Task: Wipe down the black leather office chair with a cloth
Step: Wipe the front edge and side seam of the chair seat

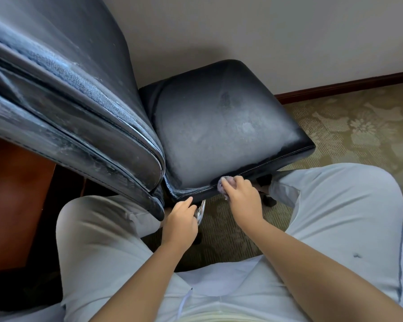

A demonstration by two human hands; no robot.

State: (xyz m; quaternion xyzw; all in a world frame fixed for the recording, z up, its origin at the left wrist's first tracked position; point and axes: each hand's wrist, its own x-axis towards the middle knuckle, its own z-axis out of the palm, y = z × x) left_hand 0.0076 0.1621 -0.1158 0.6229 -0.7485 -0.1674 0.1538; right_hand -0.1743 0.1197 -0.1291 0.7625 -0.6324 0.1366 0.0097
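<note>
The black leather office chair fills the upper left: its dusty seat (219, 126) is in the middle and its tall backrest (63, 94) leans across the left. My right hand (239, 195) grips a small pale lilac cloth (223, 182) and presses it against the seat's near edge by the stitched seam. My left hand (180, 217) sits just below the seat's near left corner, fingers curled at a chrome part (201, 210) under the seat; whether it grips that part is unclear.
My knees in light grey trousers (335, 205) flank the chair's base. Patterned green carpet (358, 126) spreads to the right, a white wall with a dark wooden skirting board (344, 86) behind. A reddish wooden surface (14, 201) stands at the left. A black caster (269, 201) shows under the seat.
</note>
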